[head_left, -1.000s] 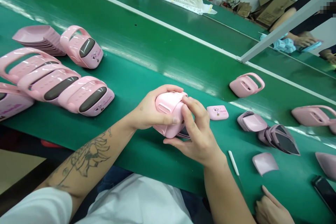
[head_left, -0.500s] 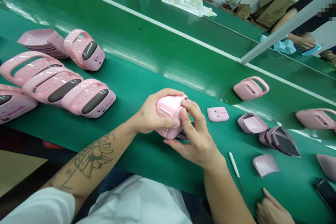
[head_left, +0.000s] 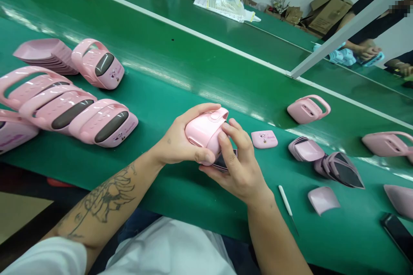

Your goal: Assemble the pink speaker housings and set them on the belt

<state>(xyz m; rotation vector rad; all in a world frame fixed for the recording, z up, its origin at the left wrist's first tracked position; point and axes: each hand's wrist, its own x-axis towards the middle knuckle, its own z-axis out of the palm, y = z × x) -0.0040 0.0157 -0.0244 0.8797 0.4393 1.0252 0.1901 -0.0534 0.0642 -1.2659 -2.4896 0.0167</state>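
A glossy pink plastic device (head_left: 202, 129) rests in my left hand (head_left: 176, 139), whose fingers wrap over its far side with the thumb along the near edge. My right hand (head_left: 240, 161) grips the device's right side, fingertips bent against the shell and thumb low. A dark-faced piece (head_left: 222, 162) shows between right thumb and device; whether it is joined to the device I cannot tell. Just right of my hands lies a pink printed panel (head_left: 264, 139). Farther right are stacked panels (head_left: 306, 149), dark-faced panels (head_left: 340, 169) and a single curved panel (head_left: 323, 200).
Several pink handled devices (head_left: 105, 122) and a panel stack (head_left: 47, 53) stand at left. At right are two more handled devices (head_left: 308, 109), a white-handled pointed tool (head_left: 285, 200) and a black object (head_left: 396, 234). Beyond the rail (head_left: 180, 34), co-workers' hands (head_left: 368, 51) handle blue parts.
The pink device has tilted in my hands, showing more of its handle end. Another person's hand at lower right has left the view. The camera view has shifted slightly.
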